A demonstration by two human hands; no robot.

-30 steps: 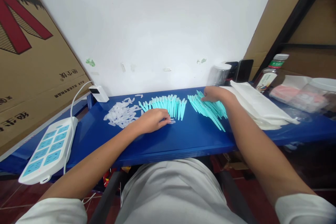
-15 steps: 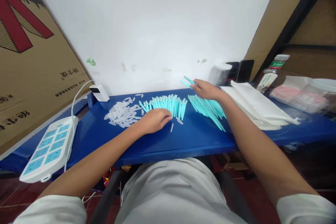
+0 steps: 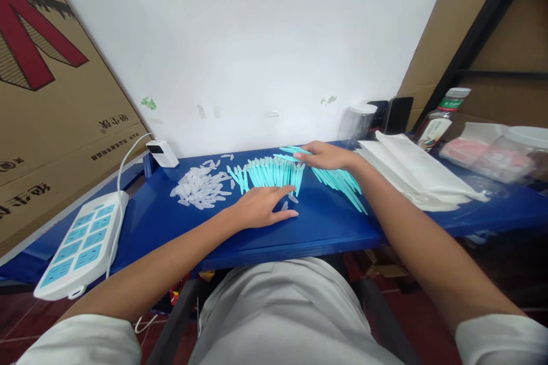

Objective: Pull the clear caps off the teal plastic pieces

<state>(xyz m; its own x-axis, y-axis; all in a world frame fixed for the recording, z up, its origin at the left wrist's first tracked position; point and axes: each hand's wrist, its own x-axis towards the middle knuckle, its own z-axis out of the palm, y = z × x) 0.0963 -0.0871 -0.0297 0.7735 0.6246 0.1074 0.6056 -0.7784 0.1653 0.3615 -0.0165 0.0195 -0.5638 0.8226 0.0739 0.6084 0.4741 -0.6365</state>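
Note:
In the head view, my left hand [image 3: 265, 206] lies low over the near ends of a row of turquoise eyebrow razors [image 3: 272, 172], thumb and fingers apart. Two small clear blade caps [image 3: 293, 198] lie on the blue table by its fingertips. My right hand [image 3: 323, 156] pinches a few turquoise razors [image 3: 289, 150], pointing left above the row's right end. Under and beside that hand, a second pile of turquoise razors [image 3: 342, 183] lies slanted, partly covered by the hand and forearm. A heap of clear caps [image 3: 200, 187] is left of the row.
White sheets or bags [image 3: 422, 174] lie on the right, with a bottle [image 3: 443, 117], a clear jar [image 3: 358, 121] and phones [image 3: 398, 116] behind. A power strip [image 3: 83, 245] and a white charger [image 3: 162, 153] stand left. A white wall [image 3: 257, 51] rises behind the table [image 3: 257, 245].
My right hand has moved left and down with the razors, toward the row's far end. My left hand has shifted slightly right and nearer me, and its fingers have spread from a pinch.

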